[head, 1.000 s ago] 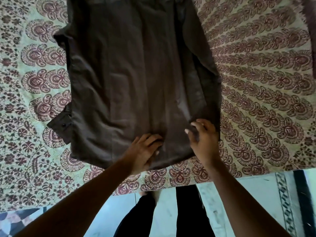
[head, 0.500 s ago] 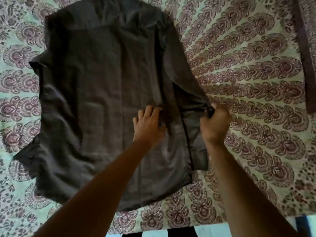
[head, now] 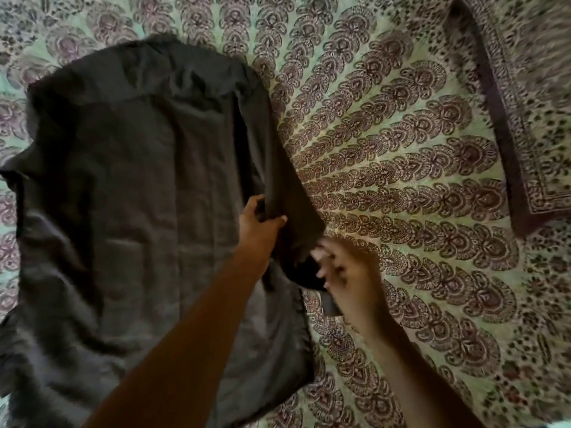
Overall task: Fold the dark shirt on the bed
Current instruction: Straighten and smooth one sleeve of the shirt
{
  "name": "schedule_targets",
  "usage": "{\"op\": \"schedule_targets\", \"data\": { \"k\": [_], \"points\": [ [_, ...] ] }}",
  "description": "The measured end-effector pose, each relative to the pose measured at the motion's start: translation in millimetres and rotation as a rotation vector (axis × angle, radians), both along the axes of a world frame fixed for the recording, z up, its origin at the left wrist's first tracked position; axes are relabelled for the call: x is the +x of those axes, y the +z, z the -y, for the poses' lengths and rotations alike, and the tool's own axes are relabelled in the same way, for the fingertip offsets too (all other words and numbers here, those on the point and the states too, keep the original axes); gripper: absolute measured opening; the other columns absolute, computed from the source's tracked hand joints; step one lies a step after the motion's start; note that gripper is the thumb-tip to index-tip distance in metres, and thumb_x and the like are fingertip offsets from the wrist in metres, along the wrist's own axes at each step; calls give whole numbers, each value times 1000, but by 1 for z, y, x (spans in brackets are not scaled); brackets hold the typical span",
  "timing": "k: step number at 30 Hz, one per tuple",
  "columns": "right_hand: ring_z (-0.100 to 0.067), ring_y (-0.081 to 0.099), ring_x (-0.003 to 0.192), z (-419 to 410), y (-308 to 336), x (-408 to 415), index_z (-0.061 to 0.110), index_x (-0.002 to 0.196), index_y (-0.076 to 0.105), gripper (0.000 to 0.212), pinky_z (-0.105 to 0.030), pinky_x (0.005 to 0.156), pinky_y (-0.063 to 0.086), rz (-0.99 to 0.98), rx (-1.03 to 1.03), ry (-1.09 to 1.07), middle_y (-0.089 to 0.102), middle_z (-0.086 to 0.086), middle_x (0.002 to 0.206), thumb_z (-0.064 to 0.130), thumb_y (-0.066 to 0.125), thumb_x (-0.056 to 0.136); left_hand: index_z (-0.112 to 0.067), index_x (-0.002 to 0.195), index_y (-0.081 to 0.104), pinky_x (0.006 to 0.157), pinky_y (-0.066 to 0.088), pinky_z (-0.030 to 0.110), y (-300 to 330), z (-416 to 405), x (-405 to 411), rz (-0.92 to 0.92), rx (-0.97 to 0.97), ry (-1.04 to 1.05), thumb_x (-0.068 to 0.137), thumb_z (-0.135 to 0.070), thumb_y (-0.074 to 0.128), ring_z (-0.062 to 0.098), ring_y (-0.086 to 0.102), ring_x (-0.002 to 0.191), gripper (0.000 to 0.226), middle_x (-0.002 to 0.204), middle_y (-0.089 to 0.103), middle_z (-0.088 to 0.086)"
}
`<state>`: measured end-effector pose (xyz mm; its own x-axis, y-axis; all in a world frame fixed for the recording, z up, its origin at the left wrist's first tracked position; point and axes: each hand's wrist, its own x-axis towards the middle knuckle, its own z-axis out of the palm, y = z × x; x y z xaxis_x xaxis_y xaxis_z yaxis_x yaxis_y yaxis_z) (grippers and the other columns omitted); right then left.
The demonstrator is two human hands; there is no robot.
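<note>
The dark grey shirt [head: 129,217] lies spread flat on the patterned bedspread [head: 417,180], filling the left half of the head view. Its right sleeve [head: 293,205] runs down along the shirt's right edge. My left hand [head: 258,223] pinches that sleeve about midway, thumb on top. My right hand [head: 346,270], blurred by motion, grips the cuff end of the same sleeve just to the right and lower down. Both forearms reach in from the bottom of the frame and cover part of the shirt's lower right.
A pillow [head: 531,118] in matching print with a dark border lies at the upper right. The bedspread stretches open to the right of the shirt.
My view moved up the bed. My left hand went from resting flat on the shirt to pinching the sleeve. My right hand slid down to the cuff, and the sleeve is lifted slightly.
</note>
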<state>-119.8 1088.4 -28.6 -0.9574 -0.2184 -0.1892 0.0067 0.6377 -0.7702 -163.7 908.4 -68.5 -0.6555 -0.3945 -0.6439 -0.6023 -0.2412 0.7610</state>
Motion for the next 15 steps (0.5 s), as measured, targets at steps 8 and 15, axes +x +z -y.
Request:
{"op": "schedule_targets", "data": {
  "k": [8,15],
  "points": [
    [-34,53,116,19,-55,-68,24,104,63,64,-49,93,54,377,456,-2,50,-10,123,79,66,71,-17,114,54,61,57,16,-13,4,3,7,-20,-1,88,2,75,7,68,85,38,103,70,1],
    [-4,70,84,-4,-7,-68,12,102,65,11,-19,66,51,310,-147,-442,70,-2,96,16,71,94,-15,115,44,72,58,24,-14,-13,-9,30,52,-11,87,2,76,14,64,82,46,103,63,8]
  ]
}}
